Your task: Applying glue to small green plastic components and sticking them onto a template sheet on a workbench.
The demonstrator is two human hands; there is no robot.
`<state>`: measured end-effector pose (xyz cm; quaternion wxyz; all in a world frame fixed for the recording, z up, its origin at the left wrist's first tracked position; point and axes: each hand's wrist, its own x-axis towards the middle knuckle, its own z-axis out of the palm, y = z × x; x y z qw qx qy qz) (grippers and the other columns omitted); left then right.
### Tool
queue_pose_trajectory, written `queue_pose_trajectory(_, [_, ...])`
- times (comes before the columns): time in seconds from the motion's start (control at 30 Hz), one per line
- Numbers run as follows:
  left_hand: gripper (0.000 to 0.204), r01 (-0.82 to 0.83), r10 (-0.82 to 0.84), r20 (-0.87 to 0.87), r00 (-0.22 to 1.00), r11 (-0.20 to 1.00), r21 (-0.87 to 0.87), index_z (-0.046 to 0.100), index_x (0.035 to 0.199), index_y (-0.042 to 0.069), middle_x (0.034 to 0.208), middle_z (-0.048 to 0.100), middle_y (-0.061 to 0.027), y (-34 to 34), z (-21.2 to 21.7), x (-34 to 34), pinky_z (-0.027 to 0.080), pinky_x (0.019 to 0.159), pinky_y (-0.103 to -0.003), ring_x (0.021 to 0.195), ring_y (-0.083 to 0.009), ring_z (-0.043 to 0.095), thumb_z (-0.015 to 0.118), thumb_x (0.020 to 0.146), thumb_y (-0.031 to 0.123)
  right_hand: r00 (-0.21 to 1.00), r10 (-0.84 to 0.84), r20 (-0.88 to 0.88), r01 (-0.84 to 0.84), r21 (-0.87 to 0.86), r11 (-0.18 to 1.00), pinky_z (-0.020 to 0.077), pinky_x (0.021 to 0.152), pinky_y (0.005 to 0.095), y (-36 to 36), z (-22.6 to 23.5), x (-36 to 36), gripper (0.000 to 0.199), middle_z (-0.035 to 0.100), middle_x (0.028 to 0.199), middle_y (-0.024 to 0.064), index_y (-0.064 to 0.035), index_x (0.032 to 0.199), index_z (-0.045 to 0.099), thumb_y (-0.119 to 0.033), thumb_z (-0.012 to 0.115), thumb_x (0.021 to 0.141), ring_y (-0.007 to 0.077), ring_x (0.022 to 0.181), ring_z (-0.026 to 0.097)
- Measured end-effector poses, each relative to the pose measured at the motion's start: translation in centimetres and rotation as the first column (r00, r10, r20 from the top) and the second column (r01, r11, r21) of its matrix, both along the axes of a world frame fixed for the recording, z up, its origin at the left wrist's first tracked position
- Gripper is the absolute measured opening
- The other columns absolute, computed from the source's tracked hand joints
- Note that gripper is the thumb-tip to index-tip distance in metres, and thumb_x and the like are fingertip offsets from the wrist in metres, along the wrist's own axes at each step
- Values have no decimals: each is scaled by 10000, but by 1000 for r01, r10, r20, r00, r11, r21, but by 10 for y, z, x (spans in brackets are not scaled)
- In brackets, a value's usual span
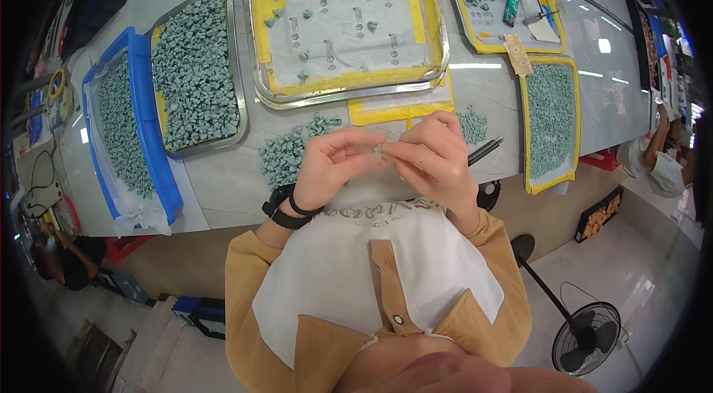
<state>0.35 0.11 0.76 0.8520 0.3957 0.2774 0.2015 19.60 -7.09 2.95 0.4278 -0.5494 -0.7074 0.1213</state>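
My left hand (324, 166), with a black watch at its wrist, is closed in a pinch near the table's front edge. Facing it, my right hand (437, 158) pinches too, and the fingertips of both meet on a tiny pale-green piece (380, 150). The fingers cover most of that piece, so its exact shape is hard to make out. Beside my left hand lies a loose heap of green, stone-like pieces (282, 158). A smaller heap of finer green bits (473, 126) is beyond my right hand, with a dark pen-like tool (486, 150) next to it.
A large metal-rimmed tray (349, 40) with scattered pieces stands ahead. Leftward are a full metal tray (242, 107) and a blue tray (147, 118). Rightward, a yellow-edged tray (576, 111) holds finer pieces; behind it another (501, 48) holds pieces and tools. A fan (587, 337) stands at lower right.
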Motion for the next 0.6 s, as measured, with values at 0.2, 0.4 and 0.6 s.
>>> queue_pose_trajectory(0.2, [298, 11, -12, -35, 999, 1000, -12, 605, 1161, -62, 1139, 636, -114, 1, -3, -1, 539, 886, -295, 1011, -178, 642, 587, 865, -88, 998, -21, 65, 22, -6, 1000, 415, 772, 350, -2, 1, -4, 258, 574, 769, -6, -85, 883, 689, -59, 760, 636, 184, 688, 534])
queue_pose_trajectory(0.4, [294, -10, 10, -28, 1000, 1000, 0, 621, 1151, -49, 1146, 623, -107, 1, -3, 0, 539, 880, -289, 1022, -170, 628, 591, 861, -91, 998, -31, 62, 30, 9, 999, 419, 713, 349, -1, -2, -5, 304, 582, 737, 1, -88, 879, 687, -9, 747, 591, 191, 658, 531])
queue_pose_trajectory(0.6, [300, -25, 29, -25, 999, 989, 148, 656, 1116, -22, 1102, 615, -83, 0, -1, -3, 524, 860, -263, 999, -140, 615, 638, 828, -100, 999, -14, 40, 15, -5, 1000, 420, 761, 340, -2, -1, -4, 222, 578, 762, -16, -90, 860, 683, -67, 766, 656, 178, 681, 538])
